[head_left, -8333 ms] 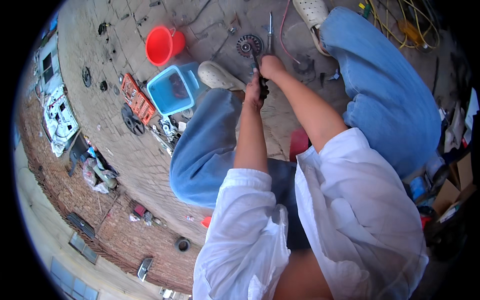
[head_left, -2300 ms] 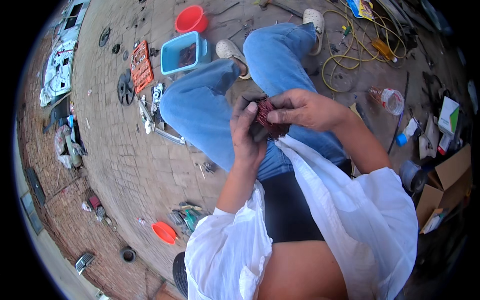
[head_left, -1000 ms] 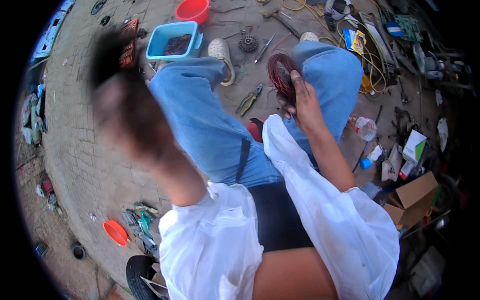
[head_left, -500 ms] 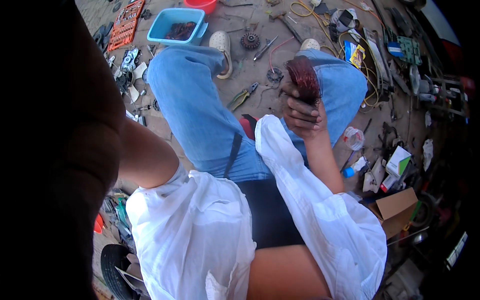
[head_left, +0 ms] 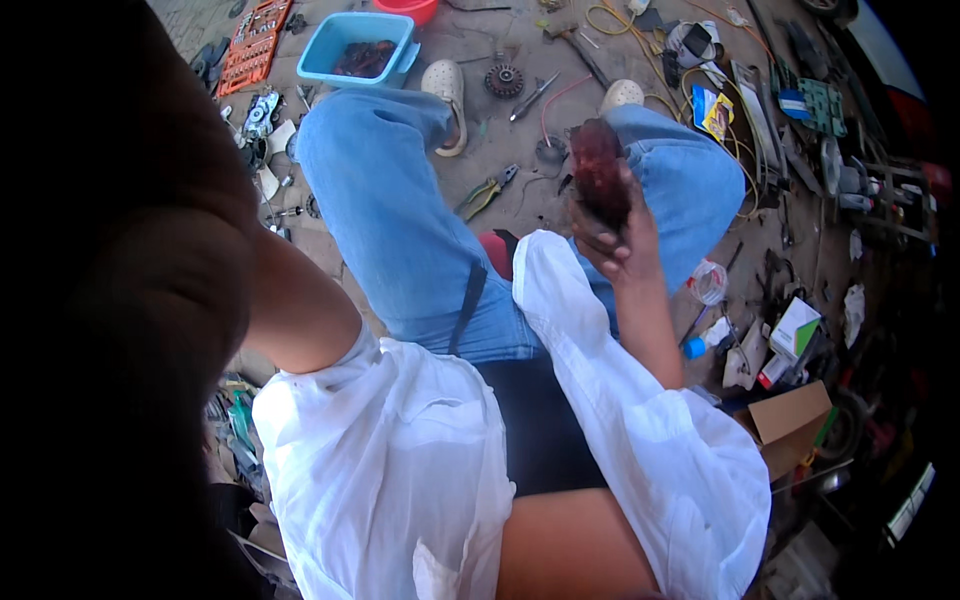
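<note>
My right hand (head_left: 632, 228) is closed round a dark red bundle of copper wire (head_left: 598, 170), held upright above my right knee. The bundle is smeared by motion, and the fingers behind it are partly hidden. Dark and very large, my left hand (head_left: 190, 260) is raised close to the camera at the left. Its fingers are lost in shadow, so I cannot make out what it holds, if anything. Between my legs, green-handled pliers (head_left: 487, 192) lie on the ground.
Beyond my feet are a blue basin (head_left: 358, 50) with dark red pieces in it, a round toothed motor part (head_left: 504, 80), a hammer (head_left: 578, 52) and an orange socket set (head_left: 256, 45). A cardboard box (head_left: 790, 420) and scattered parts lie at the right.
My right hand has turned the wire bundle, which now stands more upright and shows its broad side. The left hand's dark shape has shifted slightly, covering more at the lower left.
</note>
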A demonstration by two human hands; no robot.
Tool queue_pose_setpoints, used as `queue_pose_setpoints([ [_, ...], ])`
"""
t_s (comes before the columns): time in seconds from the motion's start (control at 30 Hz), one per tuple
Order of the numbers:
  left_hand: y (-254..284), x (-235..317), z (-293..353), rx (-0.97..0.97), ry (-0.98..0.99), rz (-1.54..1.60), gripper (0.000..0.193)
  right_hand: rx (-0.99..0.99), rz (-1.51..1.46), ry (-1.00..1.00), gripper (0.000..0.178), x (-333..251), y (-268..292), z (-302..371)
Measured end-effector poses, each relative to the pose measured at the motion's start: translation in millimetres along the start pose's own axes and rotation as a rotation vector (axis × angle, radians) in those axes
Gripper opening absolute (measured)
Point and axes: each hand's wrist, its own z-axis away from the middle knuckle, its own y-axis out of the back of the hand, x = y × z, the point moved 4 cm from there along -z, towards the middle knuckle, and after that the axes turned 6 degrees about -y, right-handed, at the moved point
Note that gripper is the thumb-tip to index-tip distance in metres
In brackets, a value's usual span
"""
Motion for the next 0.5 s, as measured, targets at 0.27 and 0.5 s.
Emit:
queue_pose_setpoints([
  [0.27, -176, 109, 125, -0.635, 0.888, 1.286, 0.068, 0.424, 0.882, 0.522, 0.034, -7, -45, 13],
  [0.5, -189, 121, 158, -0.571, 1.189, 1.275, 0.074, 0.482, 1.082, 0.633, 0.032, -6, -52, 9],
])
